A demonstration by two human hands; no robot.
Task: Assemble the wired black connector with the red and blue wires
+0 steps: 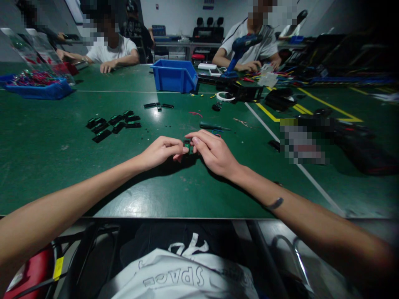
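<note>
Between my two hands, just above the green table point(149, 187), is a small black housing with a green circuit board point(187, 145). My left hand point(162, 153) pinches it from the left with thumb and fingers. From the right, my right hand point(215, 151) closes its thumb and index finger on the same piece; part of it is hidden behind the fingertips. A dark screwdriver point(213, 126) lies just beyond my right hand. Farther left sits a group of similar black housings with green boards point(116, 123), and a few slim black pieces point(158, 106) lie beyond them.
A blue bin point(174, 76) stands at the far middle, with a blue cordless drill point(238, 54) to its right. A blue tray point(40, 89) of coloured wires and clear bottles are at far left. Co-workers sit across the table. Black equipment point(349, 141) lies at right.
</note>
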